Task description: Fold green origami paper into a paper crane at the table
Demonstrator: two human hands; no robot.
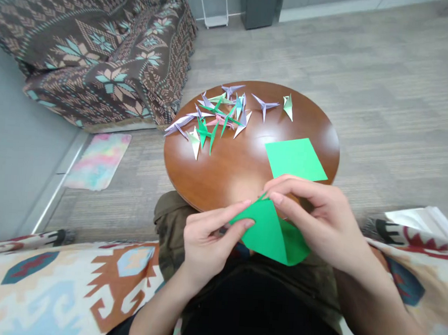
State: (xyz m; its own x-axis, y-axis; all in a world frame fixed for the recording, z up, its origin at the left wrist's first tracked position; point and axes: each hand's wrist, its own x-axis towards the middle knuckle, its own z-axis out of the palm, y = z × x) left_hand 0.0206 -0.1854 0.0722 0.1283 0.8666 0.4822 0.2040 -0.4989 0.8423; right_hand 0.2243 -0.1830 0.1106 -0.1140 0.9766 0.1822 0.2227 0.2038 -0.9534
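A partly folded sheet of green paper (267, 233) is held up over my lap, just in front of the table's near edge. My left hand (214, 237) pinches its left corner between thumb and fingers. At the paper's upper edge, my right hand (316, 213) grips a narrow fold between thumb and forefinger. One flap hangs down on the right, partly behind the front layer. Beyond my right hand, a flat green square of paper (296, 157) lies on the round wooden table (223, 172); its near edge is covered by that hand.
Several folded paper cranes (215, 116) in purple, green, pink and white cluster at the table's far left. A purple crane (264, 107) and a pale green one (288, 106) stand apart. A patterned sofa (112, 59) is at the back left; white papers (425, 223) lie at right.
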